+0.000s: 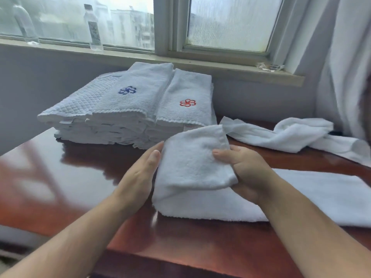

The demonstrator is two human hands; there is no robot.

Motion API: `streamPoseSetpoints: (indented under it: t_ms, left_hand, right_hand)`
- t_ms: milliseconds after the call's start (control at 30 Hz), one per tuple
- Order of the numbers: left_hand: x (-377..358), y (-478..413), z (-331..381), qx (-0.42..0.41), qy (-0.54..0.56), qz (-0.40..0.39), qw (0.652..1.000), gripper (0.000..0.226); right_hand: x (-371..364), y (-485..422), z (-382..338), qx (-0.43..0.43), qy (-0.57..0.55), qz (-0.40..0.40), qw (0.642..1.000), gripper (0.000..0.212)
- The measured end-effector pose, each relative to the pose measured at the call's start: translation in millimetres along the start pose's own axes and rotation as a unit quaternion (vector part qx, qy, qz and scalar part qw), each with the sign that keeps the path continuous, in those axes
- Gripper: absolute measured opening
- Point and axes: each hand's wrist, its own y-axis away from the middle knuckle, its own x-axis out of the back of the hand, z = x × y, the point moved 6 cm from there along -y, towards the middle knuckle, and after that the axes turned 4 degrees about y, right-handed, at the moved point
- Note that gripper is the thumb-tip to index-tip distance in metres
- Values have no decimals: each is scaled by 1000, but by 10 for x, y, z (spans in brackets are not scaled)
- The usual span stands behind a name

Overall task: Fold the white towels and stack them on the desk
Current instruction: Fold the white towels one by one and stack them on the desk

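Observation:
A small white towel (192, 163), folded over, is held up above the reddish wooden desk (80, 177). My right hand (247, 171) grips its right edge, thumb on top. My left hand (140, 177) lies flat against its left side, fingers straight. Under it another white towel (301, 197) lies spread flat toward the right. Behind, a stack of folded white towels (128, 109) stands on the desk, topped by one with a blue flower mark and one with a red flower mark. A crumpled white towel (281, 133) lies at the back right.
A windowsill (140, 57) runs behind the desk with two clear plastic bottles (93, 27) on it. A white curtain (341, 67) hangs at the right. The desk's front edge (180, 255) is close to me.

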Motion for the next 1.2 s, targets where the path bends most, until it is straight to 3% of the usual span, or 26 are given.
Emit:
streamPoseSetpoints:
  t_ms: [67, 200, 367, 433, 567, 667, 767, 967, 1200]
  left_hand:
    - [-250, -59, 69, -8, -31, -64, 997, 42]
    - [-760, -159, 51, -63, -305, -138, 940, 69]
    - [-1403, -269, 61, -78, -363, -182, 910, 68]
    - [-1642, -324, 39, -94, -409, -197, 886, 69]
    - [-2000, -315, -70, -123, -473, -217, 845, 71]
    - [-2050, -268, -215, -120, -533, -242, 802, 80]
    - [-1950, -314, -308, -96, -540, -240, 801, 75]
    - [-1428, -388, -298, -55, -546, -247, 798, 55]
    - [-1061, -369, -226, -33, -546, -220, 808, 53]
  right_hand:
    - [303, 123, -177, 27, -16, 15, 999, 29]
    - [1041, 378, -394, 57, -4, 66, 996, 35]
    - [2038, 665, -538, 43, 57, 144, 987, 32]
    - [2426, 765, -526, 16, 126, 201, 971, 23]
    - [2879, 846, -196, -89, 318, 288, 899, 17]
    - [2882, 841, -33, -67, 334, 314, 886, 15]
    - [2803, 822, -31, -38, 327, 307, 893, 14]
    - [2242, 658, 144, -48, 235, 205, 949, 20]
    - [1901, 613, 48, -45, 265, 162, 949, 19]
